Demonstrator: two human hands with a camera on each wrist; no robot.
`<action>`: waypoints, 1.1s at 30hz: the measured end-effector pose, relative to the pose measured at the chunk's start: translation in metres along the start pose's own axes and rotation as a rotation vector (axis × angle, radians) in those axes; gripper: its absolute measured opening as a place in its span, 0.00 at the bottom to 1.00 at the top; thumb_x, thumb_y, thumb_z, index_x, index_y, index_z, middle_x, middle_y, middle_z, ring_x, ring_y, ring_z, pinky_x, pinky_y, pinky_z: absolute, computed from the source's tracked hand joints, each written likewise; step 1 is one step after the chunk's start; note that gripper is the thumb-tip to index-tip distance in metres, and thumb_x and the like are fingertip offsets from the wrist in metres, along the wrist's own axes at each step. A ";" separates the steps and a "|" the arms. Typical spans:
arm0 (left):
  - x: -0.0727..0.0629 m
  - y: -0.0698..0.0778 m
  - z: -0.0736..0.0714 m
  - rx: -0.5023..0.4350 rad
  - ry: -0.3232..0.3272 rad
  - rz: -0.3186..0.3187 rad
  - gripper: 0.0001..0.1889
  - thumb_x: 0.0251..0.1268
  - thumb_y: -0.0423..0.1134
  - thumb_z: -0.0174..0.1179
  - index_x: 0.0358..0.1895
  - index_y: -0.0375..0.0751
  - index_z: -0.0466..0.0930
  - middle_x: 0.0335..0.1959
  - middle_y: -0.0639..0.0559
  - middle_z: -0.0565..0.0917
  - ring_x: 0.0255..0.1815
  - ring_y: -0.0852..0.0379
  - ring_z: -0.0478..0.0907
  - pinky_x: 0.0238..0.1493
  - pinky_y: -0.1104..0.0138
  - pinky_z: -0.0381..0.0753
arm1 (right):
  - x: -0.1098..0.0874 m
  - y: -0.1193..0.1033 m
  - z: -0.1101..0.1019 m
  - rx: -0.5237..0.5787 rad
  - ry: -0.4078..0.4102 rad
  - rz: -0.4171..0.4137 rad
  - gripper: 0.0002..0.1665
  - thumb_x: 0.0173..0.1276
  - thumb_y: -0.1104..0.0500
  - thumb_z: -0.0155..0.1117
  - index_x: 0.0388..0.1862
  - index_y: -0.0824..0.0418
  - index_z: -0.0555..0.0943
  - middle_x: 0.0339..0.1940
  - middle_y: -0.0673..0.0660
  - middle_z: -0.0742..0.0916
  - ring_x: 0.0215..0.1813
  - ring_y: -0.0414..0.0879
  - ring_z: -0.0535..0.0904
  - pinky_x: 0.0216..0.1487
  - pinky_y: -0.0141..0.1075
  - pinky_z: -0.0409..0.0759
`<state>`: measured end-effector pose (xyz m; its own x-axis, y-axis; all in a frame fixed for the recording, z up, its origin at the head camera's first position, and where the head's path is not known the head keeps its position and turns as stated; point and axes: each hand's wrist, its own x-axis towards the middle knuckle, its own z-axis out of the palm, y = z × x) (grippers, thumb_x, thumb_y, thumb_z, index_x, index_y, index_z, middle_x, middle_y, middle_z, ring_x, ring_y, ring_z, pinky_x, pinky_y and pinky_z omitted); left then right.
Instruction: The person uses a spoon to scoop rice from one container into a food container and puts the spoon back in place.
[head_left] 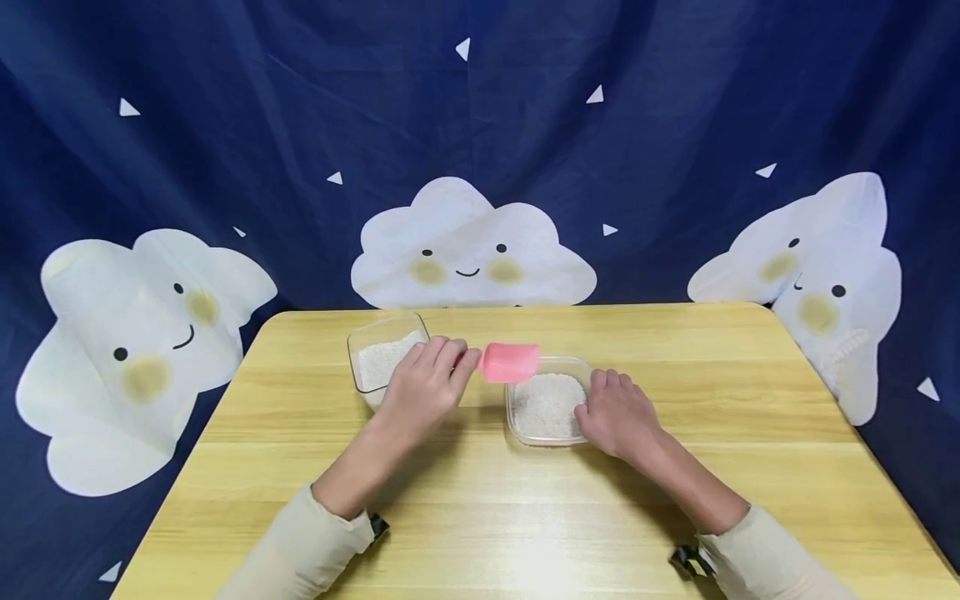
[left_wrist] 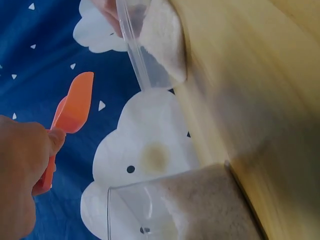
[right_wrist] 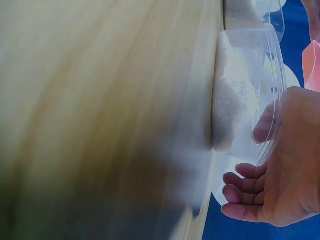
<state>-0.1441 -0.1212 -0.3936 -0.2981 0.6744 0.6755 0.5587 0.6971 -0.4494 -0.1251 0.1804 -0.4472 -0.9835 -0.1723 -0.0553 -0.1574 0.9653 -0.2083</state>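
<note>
My left hand (head_left: pixel 426 385) grips the handle of a small pink scoop (head_left: pixel 512 362), which is held above the table with its blade toward the right. In the head view the blade overlaps the back left corner of a clear plastic container (head_left: pixel 550 442) partly filled with white, rice-like grains (head_left: pixel 551 406). At that container's right side, my right hand (head_left: pixel 619 414) holds the rim, thumb inside the wall and fingers outside, as the right wrist view shows. Behind my left hand stands a second clear container (head_left: pixel 360 333), deeper and also holding white grains (head_left: pixel 384 360); my hand hides part of it.
Both containers stand on a light wooden table (head_left: pixel 547 517), the second one near its back left edge. A dark blue curtain (head_left: pixel 660 150) with cloud faces and small white triangles hangs behind the table.
</note>
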 end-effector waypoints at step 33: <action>-0.040 -0.050 -0.019 -0.047 -0.021 -0.165 0.09 0.75 0.27 0.53 0.47 0.31 0.84 0.39 0.38 0.84 0.38 0.40 0.79 0.34 0.56 0.79 | 0.001 0.001 0.001 0.003 -0.026 0.004 0.20 0.70 0.53 0.47 0.45 0.72 0.70 0.37 0.62 0.74 0.41 0.57 0.71 0.46 0.51 0.73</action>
<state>-0.1458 -0.1876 -0.3866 -0.4042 0.5571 0.7255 0.5361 0.7869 -0.3055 -0.1264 0.1812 -0.4488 -0.9816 -0.1730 -0.0811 -0.1527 0.9655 -0.2108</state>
